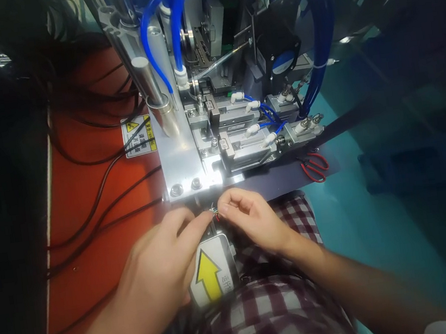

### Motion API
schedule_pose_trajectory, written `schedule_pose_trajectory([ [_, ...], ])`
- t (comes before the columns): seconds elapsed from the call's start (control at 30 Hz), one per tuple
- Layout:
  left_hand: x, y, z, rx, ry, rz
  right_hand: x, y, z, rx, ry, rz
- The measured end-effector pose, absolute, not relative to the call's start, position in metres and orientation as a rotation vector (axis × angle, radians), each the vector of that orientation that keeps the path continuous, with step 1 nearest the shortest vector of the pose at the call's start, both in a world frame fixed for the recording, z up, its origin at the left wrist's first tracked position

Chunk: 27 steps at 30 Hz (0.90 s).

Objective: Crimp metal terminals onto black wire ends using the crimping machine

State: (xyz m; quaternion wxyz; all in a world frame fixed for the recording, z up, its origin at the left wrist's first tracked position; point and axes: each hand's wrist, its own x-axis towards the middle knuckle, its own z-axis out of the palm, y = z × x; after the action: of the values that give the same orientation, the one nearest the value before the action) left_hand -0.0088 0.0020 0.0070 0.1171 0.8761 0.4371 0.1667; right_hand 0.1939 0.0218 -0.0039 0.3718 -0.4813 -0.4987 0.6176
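Both my hands meet in front of the machine's metal base plate (184, 164), fingertips nearly touching. My left hand (171, 245) pinches thumb against fingers at a small shiny metal piece (214, 211), too small to name. From the other side my right hand (249, 213) is curled, its thumb and forefinger closed at the same piece. A bit of red shows just under the fingertips. Below my left hand lies a white panel with a yellow arrow (208, 273), partly covered by that hand.
Pneumatic cylinders (245, 147) with white fittings and blue hoses (317, 28) stand ahead. Red-handled scissors (315, 167) lie to the right of them. Black cables (103, 191) cross the orange surface (75, 203) at left, near a warning label (139, 136).
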Motion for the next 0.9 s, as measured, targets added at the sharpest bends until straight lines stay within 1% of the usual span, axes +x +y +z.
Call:
schedule_pose_trajectory([
  [0.3,-0.0120,0.0054,0.0037,2.603,1.218,0.527,0.1927,0.0212,-0.0006,-1.259,-1.275,1.570],
  [0.5,-0.0115,0.0048,0.0060,2.611,1.241,0.488,0.1935,0.0211,-0.0019,-1.265,-1.266,1.575],
  [0.9,-0.0171,0.0096,0.0056,2.705,1.082,0.503,0.1938,0.0203,-0.0021,-1.277,-1.270,1.574],
])
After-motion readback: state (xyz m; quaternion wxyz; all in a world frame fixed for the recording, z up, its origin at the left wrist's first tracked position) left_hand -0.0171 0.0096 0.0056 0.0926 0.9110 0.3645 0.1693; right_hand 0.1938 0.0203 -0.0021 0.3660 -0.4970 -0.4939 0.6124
